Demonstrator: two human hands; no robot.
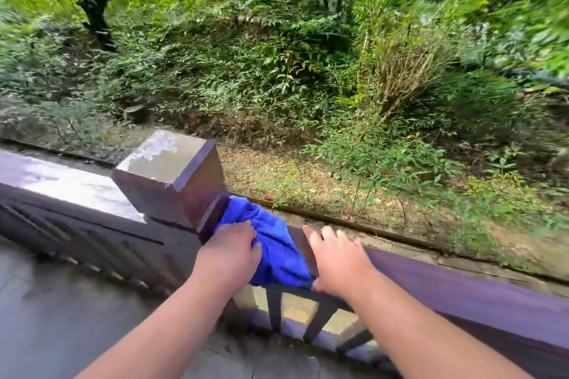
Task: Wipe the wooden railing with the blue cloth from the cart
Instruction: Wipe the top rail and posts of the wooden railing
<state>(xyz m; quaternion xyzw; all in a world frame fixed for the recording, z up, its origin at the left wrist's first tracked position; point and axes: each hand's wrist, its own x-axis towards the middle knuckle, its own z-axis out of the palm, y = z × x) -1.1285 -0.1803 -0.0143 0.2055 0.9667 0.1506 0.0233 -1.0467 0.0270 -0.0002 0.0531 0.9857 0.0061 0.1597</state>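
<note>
Pressing the blue cloth (274,249) on the railing (462,283) beside the post (172,175), my left hand (229,251) grasps its bunched edge; right hand (337,258) lies flat and unclenched beside it. Cloth looks soft, light, floppy, so I'd grip the thick fold

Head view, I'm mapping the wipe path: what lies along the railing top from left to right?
Square wooden post cap → left hand → crumpled blue cloth → right hand → bare purple-brown wooden rail.

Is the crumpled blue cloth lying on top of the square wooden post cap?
No, the blue cloth drapes over the rail beside the post cap, under the left hand.
</note>
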